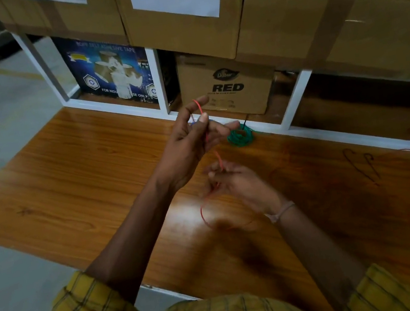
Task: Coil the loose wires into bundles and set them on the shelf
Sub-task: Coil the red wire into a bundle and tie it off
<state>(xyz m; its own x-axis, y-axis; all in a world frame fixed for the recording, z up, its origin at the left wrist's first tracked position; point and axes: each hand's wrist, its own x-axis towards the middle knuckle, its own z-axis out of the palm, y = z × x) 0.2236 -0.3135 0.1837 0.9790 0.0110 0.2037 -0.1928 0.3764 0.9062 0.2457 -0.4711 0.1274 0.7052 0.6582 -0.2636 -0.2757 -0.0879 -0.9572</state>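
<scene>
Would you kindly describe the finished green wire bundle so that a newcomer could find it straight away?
Start at the wooden table and follow its far edge to the white shelf frame below the cardboard box marked RED. The green wire bundle lies on the table there, just beyond the left hand. It is the only coiled green ring; the red wire nearby hangs loose.

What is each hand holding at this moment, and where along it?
Both hands hold the thin red wire: the left hand pinches it near its upper end, the right hand grips it lower down, and its slack loops below onto the wooden tabletop.
</scene>
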